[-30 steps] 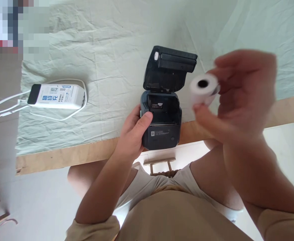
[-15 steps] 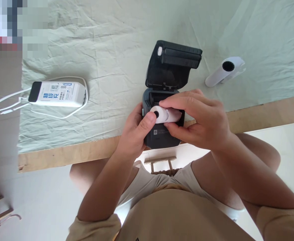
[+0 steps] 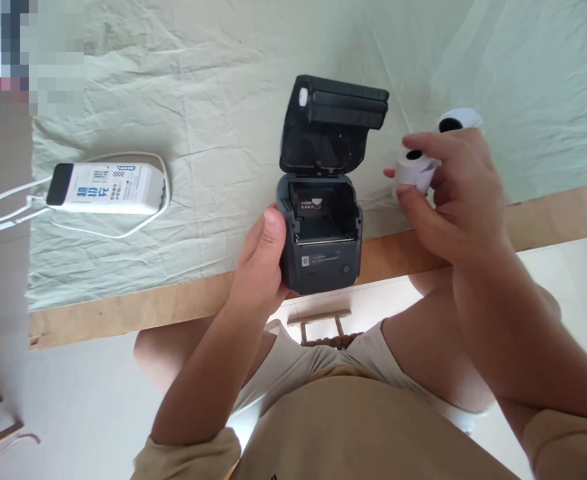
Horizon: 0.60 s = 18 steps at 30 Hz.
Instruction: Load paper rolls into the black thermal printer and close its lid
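A dark label printer (image 3: 321, 267) has its lid (image 3: 323, 143) swung up, and its paper bay shows no roll inside. My left hand (image 3: 263, 257) grips the printer's left side, thumb on the near face. To the right, my right hand (image 3: 458, 180) pinches a small white paper roll (image 3: 412, 173) between thumb and fingers, its dark core hole facing up. Just behind that hand stands a second white paper roll (image 3: 468, 119), partly hidden by the fingers.
At left on the wrinkled pale green cloth (image 3: 213, 133) lies a white power strip (image 3: 113, 188) with a looped white cable (image 3: 166, 177). The table's wooden front edge (image 3: 183, 297) runs in front of my body.
My right hand has lifted the paper roll out of the printer's bay and carried it right, beside the second roll. My left thumb has moved off the roll onto the printer's side.
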Each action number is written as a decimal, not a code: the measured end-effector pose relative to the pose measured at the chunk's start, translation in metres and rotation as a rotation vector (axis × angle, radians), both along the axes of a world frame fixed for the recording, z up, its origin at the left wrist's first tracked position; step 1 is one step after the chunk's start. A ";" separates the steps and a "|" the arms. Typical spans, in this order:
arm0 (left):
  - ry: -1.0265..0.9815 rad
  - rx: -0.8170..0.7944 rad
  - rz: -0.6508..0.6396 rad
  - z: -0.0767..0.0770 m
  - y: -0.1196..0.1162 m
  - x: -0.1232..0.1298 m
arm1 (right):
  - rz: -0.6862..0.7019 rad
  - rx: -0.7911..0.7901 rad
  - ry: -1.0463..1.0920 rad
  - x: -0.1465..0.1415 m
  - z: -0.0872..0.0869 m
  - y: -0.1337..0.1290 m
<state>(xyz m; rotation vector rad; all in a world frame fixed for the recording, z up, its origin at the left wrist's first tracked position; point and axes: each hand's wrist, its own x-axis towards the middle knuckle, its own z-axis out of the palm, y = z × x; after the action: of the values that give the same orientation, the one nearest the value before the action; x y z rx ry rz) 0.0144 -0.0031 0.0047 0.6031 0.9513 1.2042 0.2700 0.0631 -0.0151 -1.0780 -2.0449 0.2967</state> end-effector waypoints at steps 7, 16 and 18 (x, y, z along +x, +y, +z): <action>-0.046 -0.039 0.016 0.006 0.004 0.003 | 0.016 0.036 -0.088 -0.004 -0.001 0.002; 0.011 -0.058 0.055 0.007 0.002 0.004 | -0.102 -0.005 -0.071 0.009 -0.014 0.005; -0.007 -0.042 0.035 0.006 0.001 0.004 | -0.089 -0.014 -0.060 0.009 -0.013 0.004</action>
<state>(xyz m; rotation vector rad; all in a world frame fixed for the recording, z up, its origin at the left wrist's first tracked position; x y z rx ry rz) 0.0181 -0.0017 0.0108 0.5500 0.9823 1.2141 0.2793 0.0668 -0.0282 -1.1952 -2.0438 0.2359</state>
